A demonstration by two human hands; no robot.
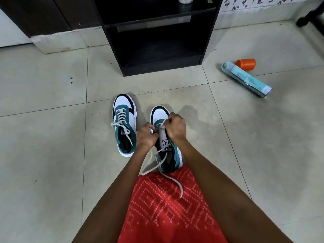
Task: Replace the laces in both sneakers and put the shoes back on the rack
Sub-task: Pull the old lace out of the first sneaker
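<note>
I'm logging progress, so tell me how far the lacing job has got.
Done: the laced sneaker sits on the floor, ends loose. In hand: both the left hand and right hand pinch the lace at the eyelets of the second sneaker. Left: finish it, then put both on the rack.

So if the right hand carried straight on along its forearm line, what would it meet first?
Probably the white toe of the sneaker being laced: the right hand pinches its lace just behind it. Beyond lies floor, then the rack. Depth is uncertain.
</note>
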